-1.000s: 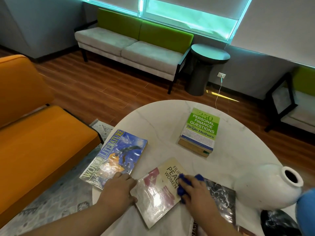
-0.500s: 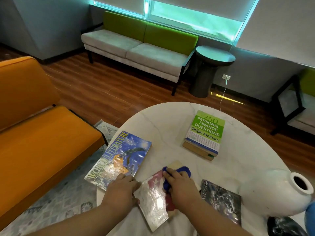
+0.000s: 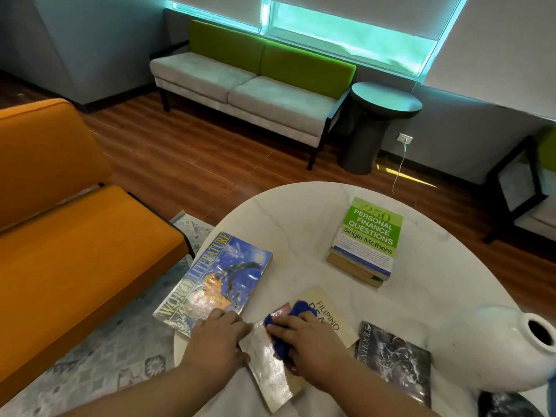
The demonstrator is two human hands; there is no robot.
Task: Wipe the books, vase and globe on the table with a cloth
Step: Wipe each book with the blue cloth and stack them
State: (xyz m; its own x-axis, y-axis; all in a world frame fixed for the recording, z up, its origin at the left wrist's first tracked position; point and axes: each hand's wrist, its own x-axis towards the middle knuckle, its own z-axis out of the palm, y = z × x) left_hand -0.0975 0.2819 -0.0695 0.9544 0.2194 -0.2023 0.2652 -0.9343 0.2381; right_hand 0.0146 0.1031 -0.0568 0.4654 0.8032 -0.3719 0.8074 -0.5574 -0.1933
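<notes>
1. My right hand (image 3: 310,341) has its fingers curled over a bunched blue cloth (image 3: 296,310), gripping it and pressing it down on the cover of the Filipino paperback (image 3: 329,316)
2. My left hand (image 3: 218,337) lies with relaxed fingers on the near-left edge of that same book, pinning it flat; it grips nothing that I can see, though I cannot tell whether the thumb hooks under the cover
3. I judge the step in hand to be wiping this one book, which lies near me at the near edge of the marble table (image 3: 301,212); its glossy near part shows between my hands
4. Just left of it, under my left fingertips, is the World Literature book (image 3: 216,275); just right is a dark-covered book (image 3: 394,359); farther off sits the green personal finance book (image 3: 371,233), on top of another book
5. The white vase (image 3: 481,347) lies on its side at the near right; a sliver of blue at the right border may be the globe, but I cannot tell
6. Next I think the cloth needs to sweep the rest of this cover while my left hand keeps it from sliding, then go on to a neighbouring book; the vase looks likely to roll, so it will want steadying
</notes>
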